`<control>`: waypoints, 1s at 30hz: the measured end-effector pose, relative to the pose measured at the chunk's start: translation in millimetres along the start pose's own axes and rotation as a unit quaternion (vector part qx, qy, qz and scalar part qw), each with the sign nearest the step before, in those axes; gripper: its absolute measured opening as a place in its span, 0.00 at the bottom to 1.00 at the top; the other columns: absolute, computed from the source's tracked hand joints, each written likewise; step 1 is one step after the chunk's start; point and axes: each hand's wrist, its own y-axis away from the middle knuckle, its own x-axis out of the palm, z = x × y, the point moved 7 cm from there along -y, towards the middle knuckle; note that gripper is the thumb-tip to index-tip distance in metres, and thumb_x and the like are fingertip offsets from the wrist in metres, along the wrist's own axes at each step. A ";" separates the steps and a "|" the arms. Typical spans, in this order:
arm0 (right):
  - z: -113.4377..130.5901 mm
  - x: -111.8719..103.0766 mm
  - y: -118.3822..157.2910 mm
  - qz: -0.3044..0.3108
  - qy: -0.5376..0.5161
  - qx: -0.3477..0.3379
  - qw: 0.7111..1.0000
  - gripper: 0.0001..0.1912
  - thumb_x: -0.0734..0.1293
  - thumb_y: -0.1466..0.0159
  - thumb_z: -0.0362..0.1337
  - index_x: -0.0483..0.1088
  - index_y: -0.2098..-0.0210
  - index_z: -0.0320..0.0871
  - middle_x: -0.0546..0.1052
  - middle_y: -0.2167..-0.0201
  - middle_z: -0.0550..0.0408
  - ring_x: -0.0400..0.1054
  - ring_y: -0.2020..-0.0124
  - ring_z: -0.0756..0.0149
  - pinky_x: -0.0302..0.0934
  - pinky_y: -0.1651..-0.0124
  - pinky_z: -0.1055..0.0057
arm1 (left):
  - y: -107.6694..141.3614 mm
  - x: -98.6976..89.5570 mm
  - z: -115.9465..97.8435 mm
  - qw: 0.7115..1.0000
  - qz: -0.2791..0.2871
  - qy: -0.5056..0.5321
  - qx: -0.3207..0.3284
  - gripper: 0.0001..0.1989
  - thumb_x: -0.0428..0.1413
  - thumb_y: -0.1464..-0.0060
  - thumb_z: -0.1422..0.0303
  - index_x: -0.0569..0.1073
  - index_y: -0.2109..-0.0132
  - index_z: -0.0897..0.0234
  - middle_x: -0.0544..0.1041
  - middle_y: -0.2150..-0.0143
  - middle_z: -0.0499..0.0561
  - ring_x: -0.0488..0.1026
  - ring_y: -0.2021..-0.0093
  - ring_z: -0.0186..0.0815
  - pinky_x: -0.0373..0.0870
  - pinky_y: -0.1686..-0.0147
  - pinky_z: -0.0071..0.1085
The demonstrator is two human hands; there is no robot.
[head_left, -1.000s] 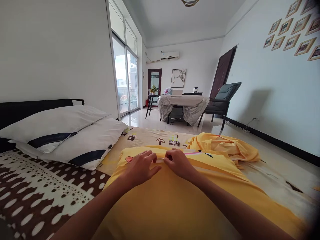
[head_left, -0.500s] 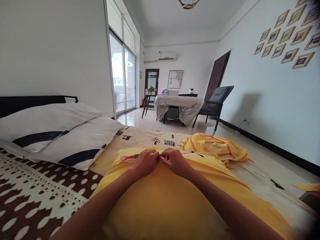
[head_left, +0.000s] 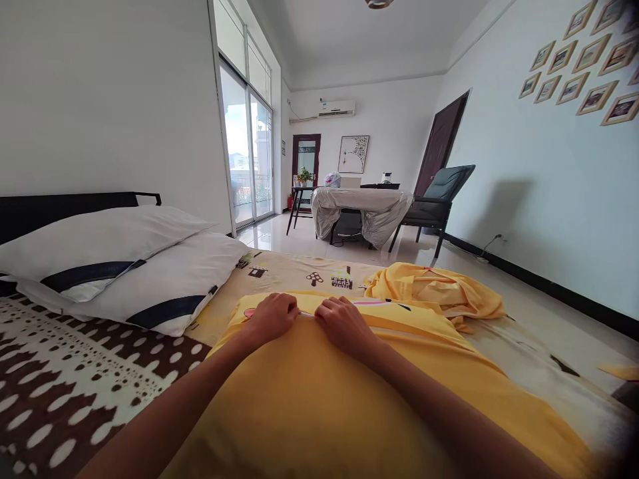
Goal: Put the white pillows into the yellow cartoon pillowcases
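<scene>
A puffy yellow fabric cover (head_left: 319, 399) fills the space in front of me, on the bed, with a printed pattern along its far side. My left hand (head_left: 275, 314) is closed, its fingers pinching the cover's far edge. Just to the right, my right hand (head_left: 345, 327) also grips that edge with curled fingers. A short pale strip of the edge runs between the two hands, which are a little apart. Whether the cover is a pillowcase or a quilt cover I cannot tell.
White pillows (head_left: 172, 286) with dark bands lie at the left by the black headboard (head_left: 64, 209). A crumpled yellow cloth (head_left: 439, 289) rests at the bed's right. A brown and white patterned blanket (head_left: 100, 372) covers the near left. Beyond stand a draped table (head_left: 369, 199) and a black chair (head_left: 434, 203).
My hands were nearly touching at the edge and have moved apart, the left one going left. A strip of edge now shows between them. The view has shifted slightly.
</scene>
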 end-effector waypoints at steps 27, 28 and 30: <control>69.3 -0.9 -29.2 -0.014 0.020 -0.094 0.995 0.11 0.58 0.40 0.25 0.71 0.66 0.38 0.73 0.66 0.47 0.65 0.63 0.62 0.53 0.62 0.68 | 20.5 -35.3 43.9 0.987 0.075 -0.121 -0.075 0.14 0.48 0.49 0.67 0.72 0.78 0.63 0.74 0.74 0.51 0.68 0.69 0.35 0.56 0.72 0.29; 69.6 -1.9 -28.6 -0.012 0.020 -0.095 0.995 0.11 0.58 0.40 0.25 0.71 0.66 0.38 0.73 0.66 0.47 0.65 0.63 0.62 0.53 0.62 0.67 | 20.9 -35.9 45.5 0.986 0.073 -0.126 -0.077 0.14 0.48 0.48 0.66 0.73 0.77 0.62 0.75 0.74 0.51 0.68 0.69 0.35 0.56 0.72 0.29; 70.0 -3.8 -27.2 -0.007 0.018 -0.096 0.995 0.11 0.58 0.41 0.24 0.71 0.66 0.38 0.73 0.66 0.46 0.65 0.63 0.62 0.53 0.62 0.67 | 21.9 -37.4 50.1 0.984 0.069 -0.138 -0.084 0.13 0.49 0.49 0.66 0.73 0.76 0.62 0.75 0.72 0.52 0.69 0.69 0.36 0.56 0.72 0.29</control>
